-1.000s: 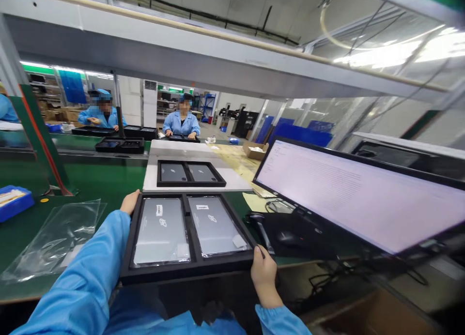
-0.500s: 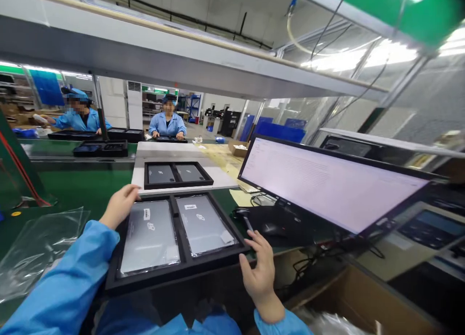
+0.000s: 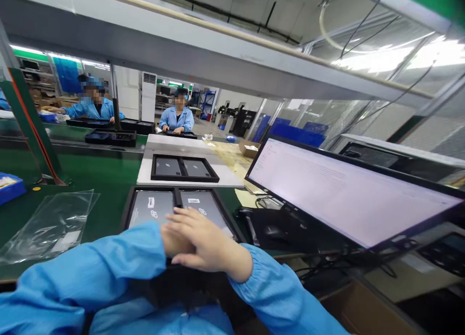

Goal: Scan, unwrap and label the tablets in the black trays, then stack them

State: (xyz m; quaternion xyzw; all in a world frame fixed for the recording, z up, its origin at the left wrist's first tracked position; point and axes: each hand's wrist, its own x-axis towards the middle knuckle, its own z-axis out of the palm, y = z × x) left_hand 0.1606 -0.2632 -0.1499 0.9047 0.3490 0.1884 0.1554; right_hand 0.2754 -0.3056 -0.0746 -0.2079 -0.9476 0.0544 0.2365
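A black tray [image 3: 178, 197] lies in front of me, with two grey tablets in clear film in its compartments. The left tablet [image 3: 143, 213] and the right tablet [image 3: 213, 210] each bear a white barcode label. My right hand [image 3: 209, 240] holds nothing; its fingers are stretched out across my left hand, over the tray's near half. My left hand [image 3: 171, 242] is largely covered by the right one, so its fingers do not show. The near edge of the tray is hidden behind my hands and sleeves.
Behind stands a second black tray [image 3: 185, 178] of tablets on a white board [image 3: 232, 181]. A clear plastic bag [image 3: 54, 223] lies at left, near a blue bin [image 3: 12, 192]. A monitor [image 3: 345, 194] and mouse [image 3: 274, 232] are at right. Two co-workers sit across the line.
Both hands have left the tray's sides and come together over its near half, right over left. The view has shifted slightly left, and more of the blue bin shows.
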